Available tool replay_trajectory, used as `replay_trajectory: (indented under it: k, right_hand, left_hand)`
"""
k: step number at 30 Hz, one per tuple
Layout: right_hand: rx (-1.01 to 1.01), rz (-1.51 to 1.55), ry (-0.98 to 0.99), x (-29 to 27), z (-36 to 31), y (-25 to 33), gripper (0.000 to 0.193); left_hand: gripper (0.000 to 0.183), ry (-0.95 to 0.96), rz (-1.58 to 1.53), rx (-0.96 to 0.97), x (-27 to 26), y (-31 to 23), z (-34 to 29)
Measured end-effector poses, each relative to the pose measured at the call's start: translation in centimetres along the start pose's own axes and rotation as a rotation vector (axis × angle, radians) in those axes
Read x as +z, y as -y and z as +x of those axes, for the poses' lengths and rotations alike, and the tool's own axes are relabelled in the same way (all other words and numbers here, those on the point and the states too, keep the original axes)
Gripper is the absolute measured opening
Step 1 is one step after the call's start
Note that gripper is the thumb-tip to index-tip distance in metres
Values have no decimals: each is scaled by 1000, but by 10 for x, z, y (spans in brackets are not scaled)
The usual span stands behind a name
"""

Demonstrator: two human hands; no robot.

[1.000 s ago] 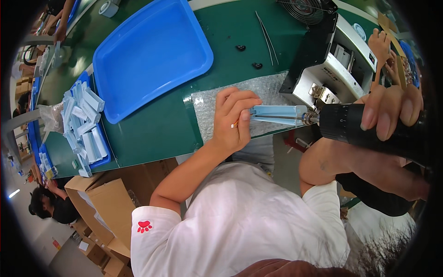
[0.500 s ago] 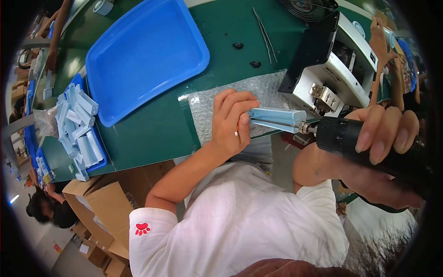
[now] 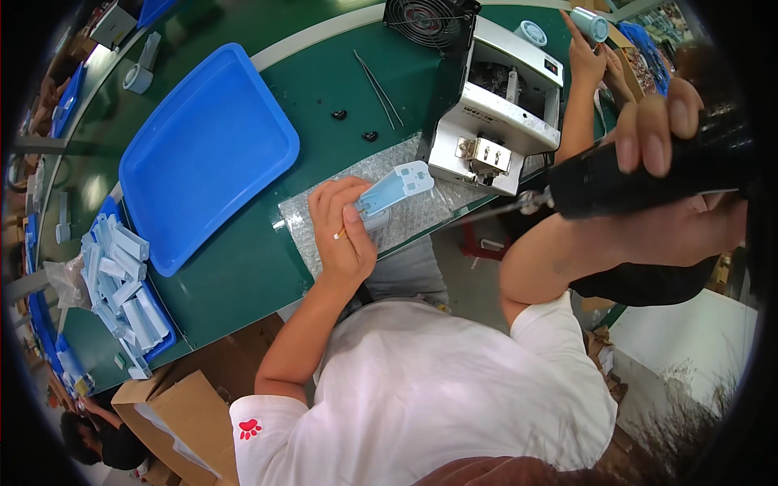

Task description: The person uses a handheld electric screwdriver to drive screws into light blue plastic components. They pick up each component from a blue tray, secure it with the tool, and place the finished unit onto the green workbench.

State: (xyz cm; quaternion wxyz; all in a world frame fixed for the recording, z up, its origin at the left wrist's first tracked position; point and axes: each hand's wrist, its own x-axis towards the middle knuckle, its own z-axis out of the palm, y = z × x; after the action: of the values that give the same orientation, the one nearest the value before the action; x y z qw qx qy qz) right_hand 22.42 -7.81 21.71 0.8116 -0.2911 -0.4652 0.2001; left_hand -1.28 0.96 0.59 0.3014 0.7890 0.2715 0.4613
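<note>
My left hand (image 3: 344,235) is closed around one end of a light blue plastic housing (image 3: 395,188), whose other end tilts up and away over the bubble wrap. A small white connector on a thin wire pokes out by the fingers. High on the right, my right hand (image 3: 660,134) grips a black electric screwdriver (image 3: 600,182). Its long thin bit (image 3: 490,214) points left toward the housing and is apart from it. Part of the right hand is dark and blurred.
Bubble wrap (image 3: 300,231) lies on the green table beside a large blue tray (image 3: 279,146). A silver-black machine (image 3: 462,121), tweezers (image 3: 377,89) and small black pieces (image 3: 369,136) are beyond. Light blue housings (image 3: 121,275) heap at left. A co-worker's hands (image 3: 587,65) hold a light blue cylinder (image 3: 589,26).
The screwdriver bit has come out of the housing and away to the right. My left hand has turned the housing so its far end lifts. The whole view has shifted.
</note>
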Motion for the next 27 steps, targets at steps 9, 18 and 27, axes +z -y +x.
replay_trajectory:
  k: [9,18,27]
  right_hand:
    - [-192,-696,-283,-1,0,-29,84]
    - [-6,-101,-66,-16,-20,-24,85]
    - [-61,21,-31,6,-32,-48,87]
  left_hand:
    - [28,49,-19,5,2,-1,-1]
    - [31,84,-70,-19,1,3,-7]
    - [25,61,-61,-25,-2,3,-7]
